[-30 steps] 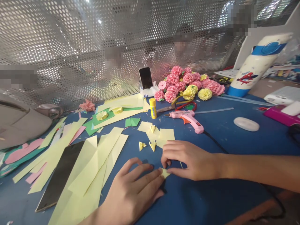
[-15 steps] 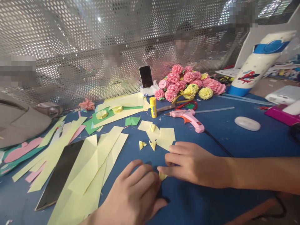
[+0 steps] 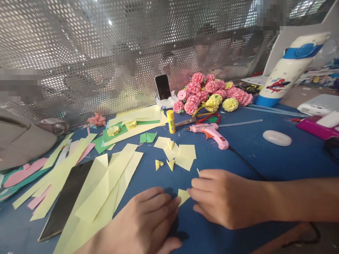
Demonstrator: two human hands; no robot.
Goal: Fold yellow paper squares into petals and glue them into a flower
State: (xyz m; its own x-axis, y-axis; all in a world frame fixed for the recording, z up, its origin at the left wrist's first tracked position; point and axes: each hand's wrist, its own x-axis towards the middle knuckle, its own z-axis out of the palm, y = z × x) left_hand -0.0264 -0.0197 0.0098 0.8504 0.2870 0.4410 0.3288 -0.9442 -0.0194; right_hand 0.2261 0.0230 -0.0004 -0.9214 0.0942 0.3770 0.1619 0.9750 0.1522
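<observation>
Low over the blue table, a small yellow paper piece [image 3: 183, 197] lies between my two hands. My left hand [image 3: 150, 218] has its fingers closed at the paper's left edge, with the thumb lower down. My right hand [image 3: 222, 197] is curled, its fingertips at the paper's right corner; part of the paper is hidden there. A thin pale sliver [image 3: 197, 171] shows by the right knuckles. Just beyond lie small folded yellow paper points [image 3: 171, 164] and flat yellow paper squares [image 3: 186, 157].
Yellow paper strips [image 3: 106, 190] and a dark tablet-like slab [image 3: 66, 201] lie left. Behind are a glue stick [image 3: 171, 121], scissors [image 3: 186, 121], a pink glue gun [image 3: 209, 133] with a cord, paper flowers [image 3: 212, 91], a propped phone [image 3: 162, 87] and a bottle [image 3: 288, 72].
My right hand has shifted down and slightly right, and the left has lowered a little. More of the yellow paper shows between them. The view has shifted slightly.
</observation>
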